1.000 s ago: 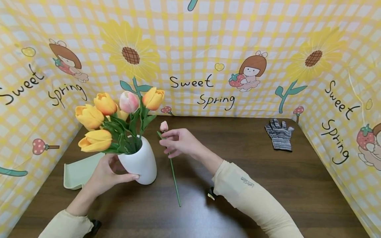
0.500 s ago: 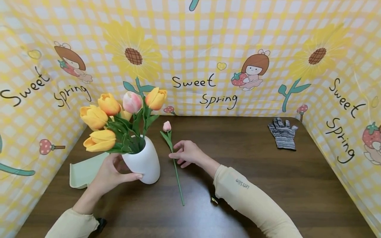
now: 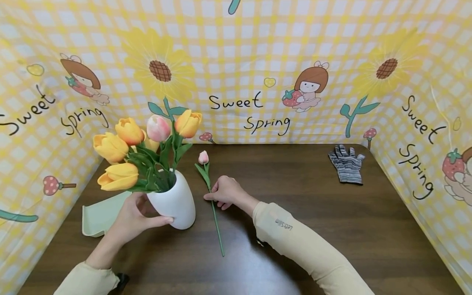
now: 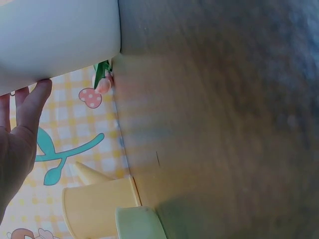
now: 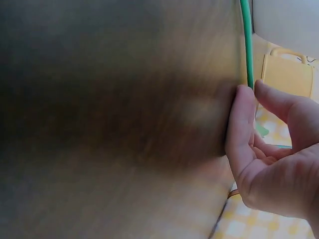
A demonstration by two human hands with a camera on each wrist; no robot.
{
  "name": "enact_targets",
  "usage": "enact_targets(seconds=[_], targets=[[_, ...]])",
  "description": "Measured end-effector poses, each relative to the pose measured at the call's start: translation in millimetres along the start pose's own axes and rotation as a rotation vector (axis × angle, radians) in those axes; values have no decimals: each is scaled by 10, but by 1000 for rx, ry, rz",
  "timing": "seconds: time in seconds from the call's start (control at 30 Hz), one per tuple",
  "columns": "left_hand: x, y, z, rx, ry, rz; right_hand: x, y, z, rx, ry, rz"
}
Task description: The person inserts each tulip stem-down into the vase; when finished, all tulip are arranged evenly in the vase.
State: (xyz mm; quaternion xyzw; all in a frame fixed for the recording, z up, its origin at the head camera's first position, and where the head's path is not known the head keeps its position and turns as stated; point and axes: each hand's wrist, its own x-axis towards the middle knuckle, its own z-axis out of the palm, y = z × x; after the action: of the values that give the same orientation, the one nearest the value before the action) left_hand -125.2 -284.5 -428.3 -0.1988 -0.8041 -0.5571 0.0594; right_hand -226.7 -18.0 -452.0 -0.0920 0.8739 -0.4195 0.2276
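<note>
My left hand point(image 3: 129, 221) grips the white vase point(image 3: 176, 205) low on its left side, thumb across the front and fingers behind. Several yellow-orange tulips point(image 3: 117, 177) and a pink one point(image 3: 158, 128) stand in the vase. To its right, a single pink artificial tulip point(image 3: 203, 157) lies on the table, bloom toward the back. My right hand point(image 3: 228, 192) pinches its green stem point(image 5: 246, 45) below the leaves, between thumb and forefinger. Part of the vase point(image 4: 60, 40) fills a corner of the left wrist view, with the fingertips against it.
A pale green tray-like piece point(image 3: 103, 213) lies left of the vase, partly behind my left hand. The left wrist view shows a yellow watering can point(image 4: 97, 209). A grey striped glove point(image 3: 346, 164) lies at the back right of the brown table point(image 3: 295, 180). Checked cloth surrounds three sides.
My right hand has moved down along the loose tulip from near the bloom and now pinches the stem. The left hand keeps its grip on the vase. The head view shifted slightly.
</note>
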Motion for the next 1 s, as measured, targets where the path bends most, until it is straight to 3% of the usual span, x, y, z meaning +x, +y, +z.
enact_targets(seconds=[0.57,1.0], targets=[[20,0,-8,-11,-2,14,22,-14,-4,-13,-7,23],[17,-11,-8,-15,-5,9,-4,15,-32,74,-43,28]])
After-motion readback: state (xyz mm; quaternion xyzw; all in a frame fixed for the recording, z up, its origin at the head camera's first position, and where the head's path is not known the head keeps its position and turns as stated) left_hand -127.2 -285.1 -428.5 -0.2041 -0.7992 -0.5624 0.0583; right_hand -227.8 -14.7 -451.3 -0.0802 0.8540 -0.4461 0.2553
